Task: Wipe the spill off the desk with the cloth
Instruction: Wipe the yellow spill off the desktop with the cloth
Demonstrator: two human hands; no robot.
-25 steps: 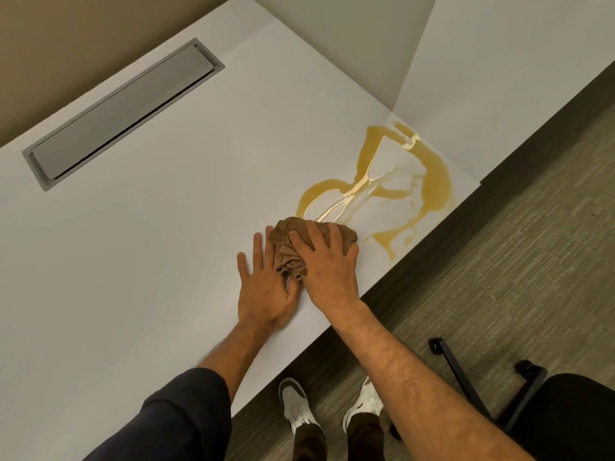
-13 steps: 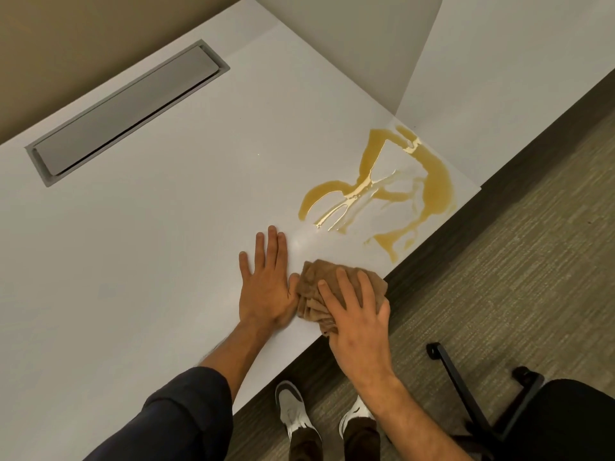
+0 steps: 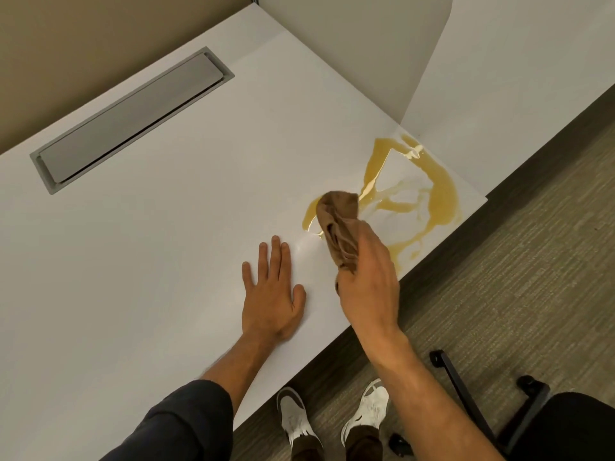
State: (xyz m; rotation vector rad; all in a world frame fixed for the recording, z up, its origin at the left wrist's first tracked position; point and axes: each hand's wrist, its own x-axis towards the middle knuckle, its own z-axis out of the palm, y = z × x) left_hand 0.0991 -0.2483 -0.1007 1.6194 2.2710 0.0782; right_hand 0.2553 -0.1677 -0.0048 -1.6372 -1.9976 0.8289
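A yellow-brown spill (image 3: pixel 439 194) spreads over the right corner of the white desk (image 3: pixel 166 261), close to its front edge. My right hand (image 3: pixel 369 287) grips a bunched brown cloth (image 3: pixel 339 227) and holds it raised above the near left end of the spill; the cloth covers part of the puddle from view. My left hand (image 3: pixel 271 294) lies flat on the desk with fingers spread, just left of the cloth.
A grey cable-tray lid (image 3: pixel 133 118) is set into the desk at the back left. A grey divider panel (image 3: pixel 366 44) stands behind the spill. A black chair base (image 3: pixel 466 394) and my shoes (image 3: pixel 332 417) are on the carpet below the desk edge.
My right hand pulled the cloth back to the desk edge, then lifted it off the desk and carried it forward over the spill's near end. My left hand stayed flat.
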